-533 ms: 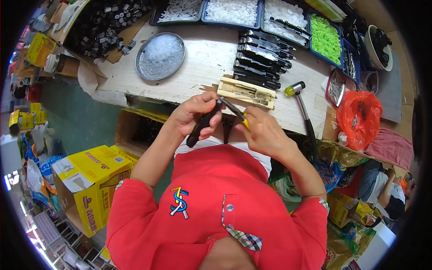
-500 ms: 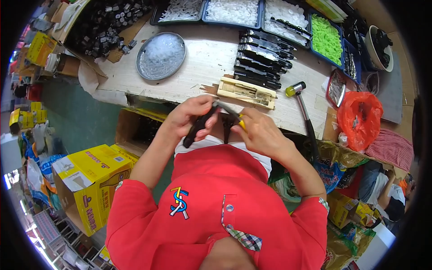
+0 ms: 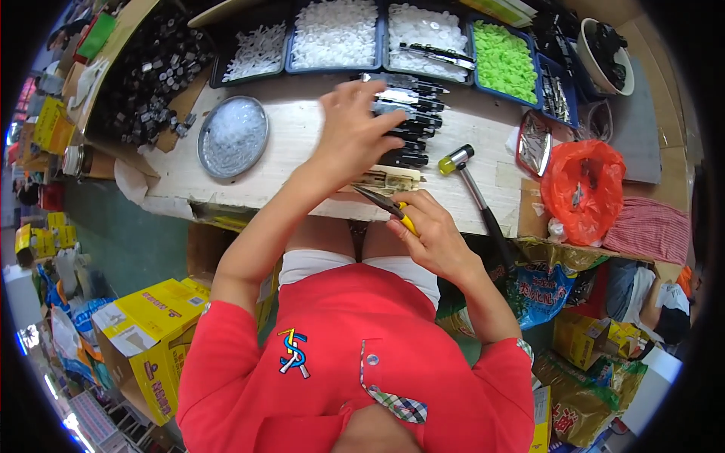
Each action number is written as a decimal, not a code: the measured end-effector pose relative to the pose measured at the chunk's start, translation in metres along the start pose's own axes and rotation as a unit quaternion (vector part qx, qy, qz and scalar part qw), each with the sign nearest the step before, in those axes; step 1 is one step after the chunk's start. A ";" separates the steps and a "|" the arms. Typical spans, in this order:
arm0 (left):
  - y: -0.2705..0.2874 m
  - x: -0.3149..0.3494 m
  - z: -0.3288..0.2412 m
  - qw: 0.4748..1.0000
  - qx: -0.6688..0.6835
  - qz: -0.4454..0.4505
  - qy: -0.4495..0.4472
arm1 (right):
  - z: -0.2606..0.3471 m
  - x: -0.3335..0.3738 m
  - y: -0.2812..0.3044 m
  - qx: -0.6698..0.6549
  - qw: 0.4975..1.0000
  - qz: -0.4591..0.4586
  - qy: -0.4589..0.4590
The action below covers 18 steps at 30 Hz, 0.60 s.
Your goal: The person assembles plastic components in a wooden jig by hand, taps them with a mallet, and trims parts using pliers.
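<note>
Reaching with loosely spread fingers over the row of black tools [image 3: 411, 113], the left hand [image 3: 355, 132] does best settling gently, while the right hand [image 3: 430, 230] grips the yellow-handled pliers [image 3: 389, 208] near the bench [image 3: 302, 151] edge.

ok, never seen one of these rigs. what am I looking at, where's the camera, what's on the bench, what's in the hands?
There is no machine here: a person in a red shirt works with bare hands. The single picture comes from a wide fisheye camera worn on the head, looking down, so straight edges bend near the rim.

The left hand reaches forward over a row of black tools on the pale workbench. The right hand holds pliers with yellow handles at the bench's near edge, beside a small wooden block.

Also on the bench: a round metal dish, a hammer with a yellow and black head, trays of white parts and green parts, and an orange plastic bag.
</note>
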<state>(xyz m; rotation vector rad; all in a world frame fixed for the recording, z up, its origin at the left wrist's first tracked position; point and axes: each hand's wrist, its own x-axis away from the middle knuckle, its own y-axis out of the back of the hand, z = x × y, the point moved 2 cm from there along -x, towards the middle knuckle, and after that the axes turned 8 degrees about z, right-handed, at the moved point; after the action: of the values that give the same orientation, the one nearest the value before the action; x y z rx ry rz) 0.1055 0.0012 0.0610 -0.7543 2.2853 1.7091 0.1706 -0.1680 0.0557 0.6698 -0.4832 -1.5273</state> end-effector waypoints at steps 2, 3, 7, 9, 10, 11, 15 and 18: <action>-0.032 -0.026 -0.005 0.996 -0.053 0.065 -0.007 | 0.000 0.008 0.006 0.012 1.000 -0.014 -0.005; -0.041 -0.033 -0.005 0.996 -0.045 0.080 -0.007 | -0.004 0.013 0.007 0.012 0.999 -0.017 -0.030; -0.044 -0.031 0.002 0.999 0.000 0.022 -0.029 | -0.009 0.018 0.013 0.014 0.998 -0.032 -0.051; -0.021 -0.022 0.013 0.989 0.141 -0.043 0.026 | -0.012 0.015 0.013 0.013 0.998 -0.037 -0.051; -0.003 -0.013 0.017 0.959 0.265 -0.056 0.080 | -0.011 0.012 0.015 0.016 0.997 -0.047 -0.053; 0.015 -0.002 0.020 0.940 0.315 -0.052 0.120 | -0.009 0.009 0.016 0.018 0.997 -0.056 -0.054; 0.026 0.059 0.009 0.730 0.648 -0.003 0.216 | -0.006 -0.013 0.011 0.049 0.997 -0.049 -0.036; 0.021 0.088 -0.002 0.765 0.591 -0.002 0.256 | 0.001 -0.027 0.001 0.072 0.997 -0.031 -0.022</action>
<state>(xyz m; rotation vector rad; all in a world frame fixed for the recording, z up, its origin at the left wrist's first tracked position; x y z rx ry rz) 0.0203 -0.0214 0.0405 -0.8892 2.9465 -0.2464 0.1705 -0.1417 0.0610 0.7694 -0.6142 -1.5783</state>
